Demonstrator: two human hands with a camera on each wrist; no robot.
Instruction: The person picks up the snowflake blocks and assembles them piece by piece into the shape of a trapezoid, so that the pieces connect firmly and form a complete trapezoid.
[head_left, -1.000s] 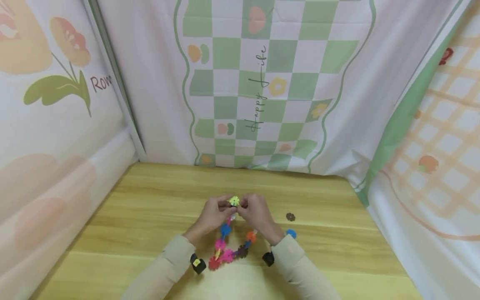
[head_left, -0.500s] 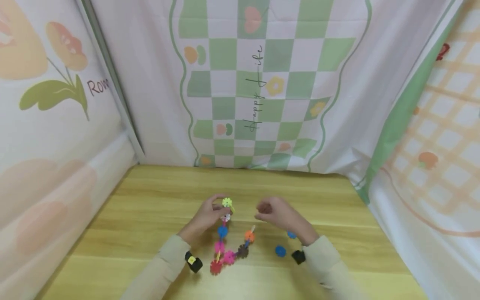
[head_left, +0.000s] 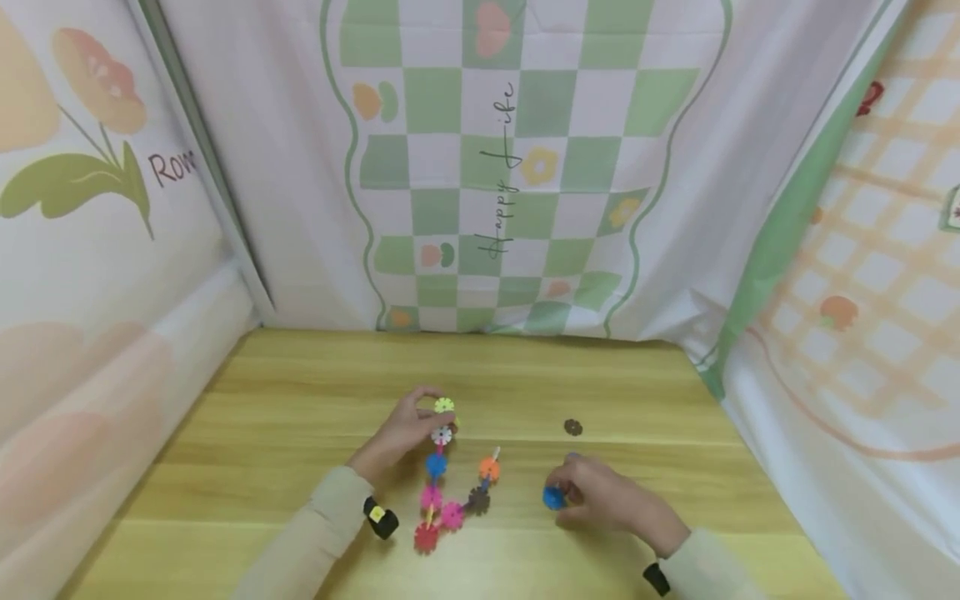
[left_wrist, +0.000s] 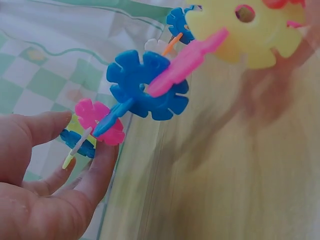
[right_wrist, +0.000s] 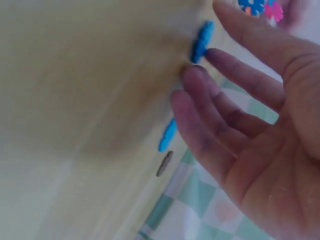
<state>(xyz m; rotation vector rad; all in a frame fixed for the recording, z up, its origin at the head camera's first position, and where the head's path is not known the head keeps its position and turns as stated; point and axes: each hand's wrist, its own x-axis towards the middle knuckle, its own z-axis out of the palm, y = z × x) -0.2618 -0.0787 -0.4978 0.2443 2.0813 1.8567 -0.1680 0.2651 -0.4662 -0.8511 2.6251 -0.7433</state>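
My left hand (head_left: 396, 433) pinches the far end of a chain of flower-shaped interlocking discs (head_left: 436, 465), near a yellow-green disc (head_left: 444, 405). In the left wrist view, thumb and fingers of the left hand (left_wrist: 55, 185) surround the end discs, and a larger blue disc (left_wrist: 135, 85) extends beyond them. The chain bends at a red disc (head_left: 426, 538) and runs back to an orange disc (head_left: 489, 469). My right hand (head_left: 611, 498) is at a loose blue disc (head_left: 553, 498). In the right wrist view its thumb and fingers are apart around that blue disc (right_wrist: 201, 42), one fingertip at its edge.
A loose brown disc (head_left: 573, 427) lies on the wooden table (head_left: 337, 367) beyond the right hand. Another blue disc (right_wrist: 168, 135) lies between them, mostly hidden by the hand in the head view. Printed cloth (head_left: 495, 192) hangs around the back and sides.
The right hand has left the chain's far end and moved right and nearer, down to the blue disc. The left hand keeps the chain, shifted slightly left in view.
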